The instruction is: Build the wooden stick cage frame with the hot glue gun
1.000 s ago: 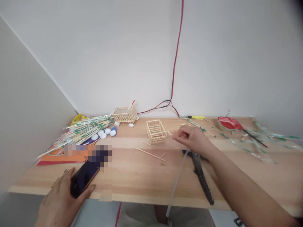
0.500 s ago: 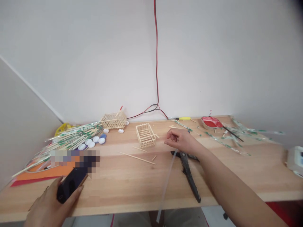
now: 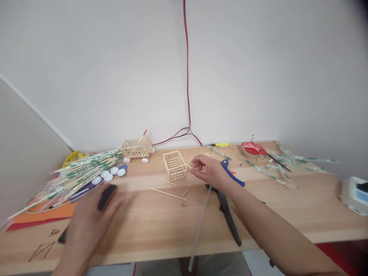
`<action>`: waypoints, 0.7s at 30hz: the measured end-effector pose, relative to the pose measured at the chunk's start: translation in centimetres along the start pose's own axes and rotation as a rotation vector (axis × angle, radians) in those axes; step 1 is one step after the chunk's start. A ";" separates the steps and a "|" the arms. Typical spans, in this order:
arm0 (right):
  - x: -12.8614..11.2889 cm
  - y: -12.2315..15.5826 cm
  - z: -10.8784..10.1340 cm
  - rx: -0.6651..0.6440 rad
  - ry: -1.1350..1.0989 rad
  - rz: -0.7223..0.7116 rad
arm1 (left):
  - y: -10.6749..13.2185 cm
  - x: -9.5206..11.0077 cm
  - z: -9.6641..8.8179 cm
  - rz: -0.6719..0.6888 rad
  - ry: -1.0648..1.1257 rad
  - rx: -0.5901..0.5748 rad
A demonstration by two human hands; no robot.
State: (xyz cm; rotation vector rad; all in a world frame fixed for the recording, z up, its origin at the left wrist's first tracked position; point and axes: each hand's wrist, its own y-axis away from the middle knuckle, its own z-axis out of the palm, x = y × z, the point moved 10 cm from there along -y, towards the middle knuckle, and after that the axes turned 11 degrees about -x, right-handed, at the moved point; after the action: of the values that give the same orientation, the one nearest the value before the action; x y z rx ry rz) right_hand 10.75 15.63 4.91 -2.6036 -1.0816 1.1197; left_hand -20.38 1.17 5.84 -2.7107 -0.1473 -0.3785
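Note:
My right hand (image 3: pixel 209 171) hovers over the wooden table (image 3: pixel 161 218), just right of a small open crate made of sticks (image 3: pixel 174 165). Its fingers are curled into a pinch; what they hold, if anything, is too small to name. A translucent glue stick (image 3: pixel 199 224) runs from under this hand to the table's front edge. My left hand (image 3: pixel 89 222) is smeared by motion at the front left, over a dark phone (image 3: pixel 107 196). Whether it grips the phone I cannot tell.
Black cutters (image 3: pixel 227 214) and a blue glue gun (image 3: pixel 232 173) lie by my right forearm. Wrapped skewers (image 3: pixel 83 172), bottle caps (image 3: pixel 113 172), a second stick crate (image 3: pixel 135 147) and orange paper (image 3: pixel 43 211) sit at the left. A red dish (image 3: pixel 253 149) and a white box (image 3: pixel 355 191) are at the right.
My left hand has moved forward onto the table with the phone and is now blurred. The view has shifted right, showing the glue gun. My right hand stays pinched by the crate.

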 end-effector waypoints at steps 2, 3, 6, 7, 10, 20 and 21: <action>-0.3 -0.1 0.1 0.027 0.014 -0.022 | -2.2 4.1 0.9 0.127 0.064 -0.011; -0.5 -0.2 0.1 0.036 0.022 -0.033 | -3.3 6.1 1.8 0.192 0.091 -0.047; -0.8 -0.2 0.2 0.051 0.050 -0.076 | -5.6 10.4 4.0 0.318 0.151 -0.105; -1.0 -0.2 0.2 0.055 0.060 -0.092 | -6.2 11.4 4.9 0.352 0.165 -0.135; -1.2 -0.2 0.3 0.061 0.067 -0.138 | -7.1 12.9 7.2 0.391 0.187 -0.226; -1.5 -0.5 0.3 0.078 0.115 -0.157 | -6.8 12.8 9.7 0.403 0.348 -0.186; -1.5 -0.5 0.3 0.081 0.133 -0.152 | -6.8 12.8 9.7 0.406 0.354 -0.180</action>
State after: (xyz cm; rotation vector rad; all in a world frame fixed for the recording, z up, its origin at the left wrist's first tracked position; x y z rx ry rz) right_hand 9.54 14.97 5.82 -2.4483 -1.1567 0.9247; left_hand -6.84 11.87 3.36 -2.6992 0.5499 -0.7613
